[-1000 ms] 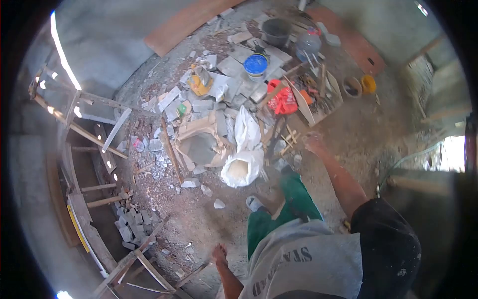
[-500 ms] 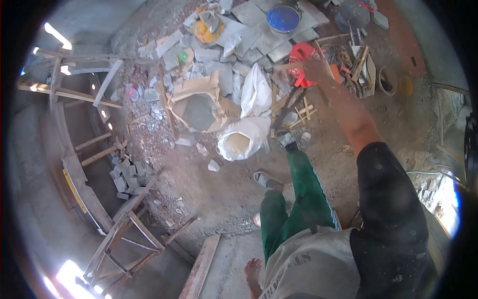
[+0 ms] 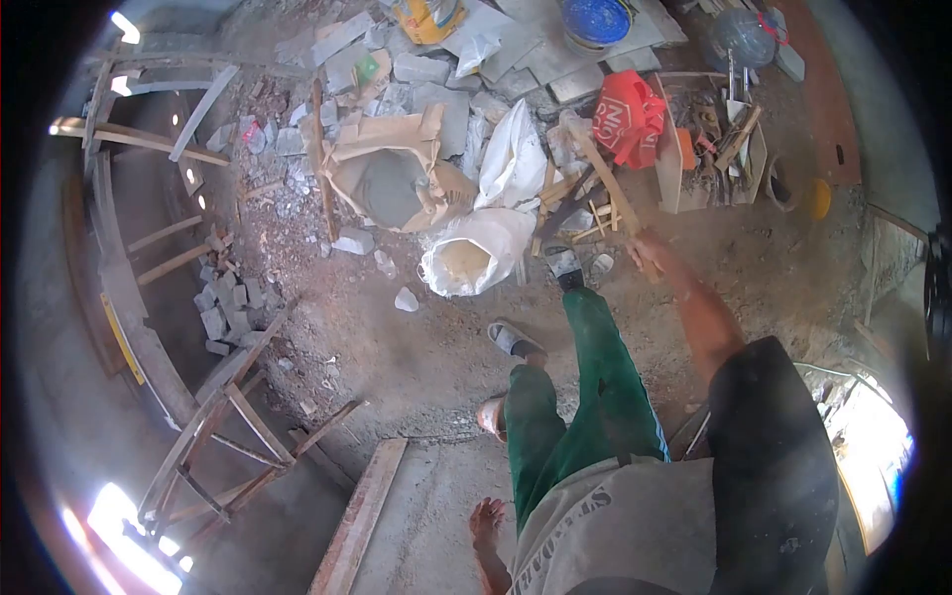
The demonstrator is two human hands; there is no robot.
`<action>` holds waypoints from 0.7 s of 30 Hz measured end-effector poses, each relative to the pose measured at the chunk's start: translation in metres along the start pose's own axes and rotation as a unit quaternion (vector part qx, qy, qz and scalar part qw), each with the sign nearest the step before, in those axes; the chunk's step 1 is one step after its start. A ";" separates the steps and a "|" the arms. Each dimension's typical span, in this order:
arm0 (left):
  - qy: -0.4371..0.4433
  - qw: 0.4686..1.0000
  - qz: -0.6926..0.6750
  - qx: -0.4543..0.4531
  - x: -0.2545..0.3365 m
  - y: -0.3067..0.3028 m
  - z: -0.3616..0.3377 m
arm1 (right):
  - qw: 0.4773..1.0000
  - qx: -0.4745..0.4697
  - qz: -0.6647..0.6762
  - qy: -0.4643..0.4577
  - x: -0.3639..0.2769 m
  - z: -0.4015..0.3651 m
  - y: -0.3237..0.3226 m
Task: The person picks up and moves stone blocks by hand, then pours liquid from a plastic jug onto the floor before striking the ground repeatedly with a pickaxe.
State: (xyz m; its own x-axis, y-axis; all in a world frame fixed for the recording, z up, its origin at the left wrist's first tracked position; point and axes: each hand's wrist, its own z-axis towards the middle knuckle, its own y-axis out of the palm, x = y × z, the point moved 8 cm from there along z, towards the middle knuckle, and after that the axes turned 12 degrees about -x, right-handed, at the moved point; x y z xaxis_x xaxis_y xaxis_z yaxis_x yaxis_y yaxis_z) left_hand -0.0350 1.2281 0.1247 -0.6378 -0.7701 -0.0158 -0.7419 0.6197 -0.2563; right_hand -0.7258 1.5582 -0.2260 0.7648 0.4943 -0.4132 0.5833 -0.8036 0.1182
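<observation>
My right hand is wrapped round the lower end of a long wooden stick, whose upper end reaches up beside a red bag. Low in the view, my left hand hangs beside my body, its fingers apart and nothing in them. Left of the stick stand a white sack and an opened white sack with pale powder inside. An open paper bag of grey powder is beside them. To the right of the red bag, a wooden box holds tools.
A blue bucket stands on stacked grey slabs at the top. Wooden trestles stand at the left, near broken blocks. A plank lies at the bottom. Thin wooden pieces lie near my foot.
My right hand has drawn back from the red bag toward my body, with the wooden stick in it. The view has shifted, and my left hand shows more fully.
</observation>
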 end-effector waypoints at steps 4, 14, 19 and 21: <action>0.012 1.000 0.023 0.015 0.001 -0.002 -0.011 | 0.997 -0.037 0.064 -0.015 0.006 -0.065 0.019; 0.213 0.958 -0.134 -0.135 -0.031 -0.021 0.082 | 0.973 0.039 -0.206 0.100 0.052 -0.237 0.103; 0.254 0.915 -0.288 -0.124 -0.025 -0.040 0.120 | 0.943 -0.048 -0.320 0.076 0.064 -0.278 0.174; 0.290 0.844 -0.411 -0.187 -0.046 -0.056 0.163 | 0.914 -0.053 -0.393 0.090 0.060 -0.278 0.216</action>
State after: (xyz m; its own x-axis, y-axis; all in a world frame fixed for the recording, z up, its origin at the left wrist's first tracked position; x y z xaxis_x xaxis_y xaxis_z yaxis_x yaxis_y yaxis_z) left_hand 0.0691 1.2041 -0.0180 0.2100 -0.8266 0.5221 -0.9274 0.0005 0.3740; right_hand -0.4778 1.5071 0.0257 0.1247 0.9589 -0.2547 0.9876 -0.1446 -0.0609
